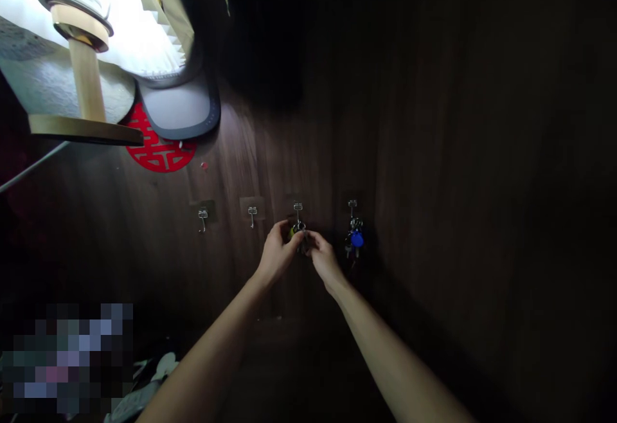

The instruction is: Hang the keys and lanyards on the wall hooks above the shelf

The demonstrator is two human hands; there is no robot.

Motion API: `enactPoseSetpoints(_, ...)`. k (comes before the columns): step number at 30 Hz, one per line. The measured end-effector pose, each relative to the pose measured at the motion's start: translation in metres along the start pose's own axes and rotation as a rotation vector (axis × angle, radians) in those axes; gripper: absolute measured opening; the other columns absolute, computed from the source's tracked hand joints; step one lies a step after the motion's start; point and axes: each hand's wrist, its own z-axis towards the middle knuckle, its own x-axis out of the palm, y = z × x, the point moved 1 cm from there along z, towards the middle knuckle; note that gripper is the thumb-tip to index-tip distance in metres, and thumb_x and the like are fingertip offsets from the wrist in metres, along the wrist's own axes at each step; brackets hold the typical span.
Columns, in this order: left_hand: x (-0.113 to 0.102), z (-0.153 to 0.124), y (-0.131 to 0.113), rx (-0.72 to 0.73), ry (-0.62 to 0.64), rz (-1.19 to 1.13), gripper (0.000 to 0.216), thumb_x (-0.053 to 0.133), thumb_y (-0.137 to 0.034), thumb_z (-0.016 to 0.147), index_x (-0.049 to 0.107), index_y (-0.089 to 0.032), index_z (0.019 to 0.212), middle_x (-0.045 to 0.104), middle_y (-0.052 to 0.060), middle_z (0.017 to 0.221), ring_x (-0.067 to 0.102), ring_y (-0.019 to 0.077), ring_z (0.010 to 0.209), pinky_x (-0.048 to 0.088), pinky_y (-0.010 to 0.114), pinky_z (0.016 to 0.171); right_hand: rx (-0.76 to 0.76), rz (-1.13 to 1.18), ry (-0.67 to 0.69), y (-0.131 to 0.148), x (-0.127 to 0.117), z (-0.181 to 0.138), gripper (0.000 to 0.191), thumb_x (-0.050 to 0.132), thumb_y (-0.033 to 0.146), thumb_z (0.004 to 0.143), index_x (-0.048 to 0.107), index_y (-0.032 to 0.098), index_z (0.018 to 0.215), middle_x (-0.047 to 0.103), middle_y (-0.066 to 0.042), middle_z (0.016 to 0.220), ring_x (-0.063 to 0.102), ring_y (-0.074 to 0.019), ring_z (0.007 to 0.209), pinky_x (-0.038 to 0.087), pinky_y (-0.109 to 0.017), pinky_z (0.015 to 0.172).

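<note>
Resting between both hands (pixel 278 246) (pixel 324 259): key ring (pixel 300 226)

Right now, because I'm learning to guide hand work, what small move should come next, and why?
I'd probably check that the metal ring sits on the third hook from the left before letting go: the left hand and right hand are both at it, by that hook's lower end, and whether they are linked is unclear.

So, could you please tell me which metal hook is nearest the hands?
The third hook from the left: the left hand and right hand hold a keyring at its bottom. Two hooks lie further left; one, with a blue fob, further right.
</note>
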Motion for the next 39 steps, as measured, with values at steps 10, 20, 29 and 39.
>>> enactPoseSetpoints(10, 0.028, 0.011, -0.008, -0.232, 0.070, -0.231, 0.036, 0.074, -0.040, 0.060, 0.061, -0.014, 0.081, 0.063, 0.003, 0.077, 0.061, 0.0183, 0.079, 0.047, 0.027, 0.073, -0.215, -0.587, 0.029, 0.029, -0.016, -0.012, 0.041, 0.038, 0.001, 0.065, 0.060, 0.017, 0.096, 0.062, -0.005, 0.094, 0.056, -0.0182, 0.092, 0.042, -0.032, 0.086)
enactPoseSetpoints(20, 0.032, 0.008, -0.010, -0.465, 0.242, -0.577, 0.024, 0.072, -0.031, 0.070, 0.057, -0.016, 0.081, 0.057, -0.004, 0.067, 0.055, 0.0045, 0.050, 0.053, 0.021, 0.055, -0.487, -1.083, 0.079, 0.073, -0.030, 0.012, 0.049, 0.037, -0.003, 0.074, 0.061, 0.025, 0.107, 0.063, -0.003, 0.089, 0.049, -0.0193, 0.087, 0.039, -0.028, 0.077)
enactPoseSetpoints(29, 0.024, 0.011, -0.009, -0.517, 0.299, -0.512, 0.024, 0.075, -0.025, 0.066, 0.056, -0.015, 0.077, 0.057, -0.004, 0.061, 0.054, 0.0055, 0.044, 0.052, 0.019, 0.044, -0.515, -1.364, 0.170, 0.079, -0.023, 0.027, 0.046, 0.041, 0.010, 0.086, 0.050, 0.034, 0.125, 0.062, -0.005, 0.101, 0.047, -0.0229, 0.097, 0.032, -0.035, 0.083)
enactPoseSetpoints(39, 0.009, 0.020, -0.033, -0.655, 0.401, -0.565, 0.014, 0.062, -0.026, 0.081, 0.061, -0.012, 0.078, 0.064, 0.000, 0.064, 0.053, 0.0035, 0.041, 0.054, 0.016, 0.043, -0.437, -1.369, 0.221, 0.082, -0.021, 0.025, 0.042, 0.039, 0.017, 0.090, 0.047, 0.035, 0.127, 0.064, -0.004, 0.103, 0.046, -0.0234, 0.103, 0.028, -0.041, 0.091)
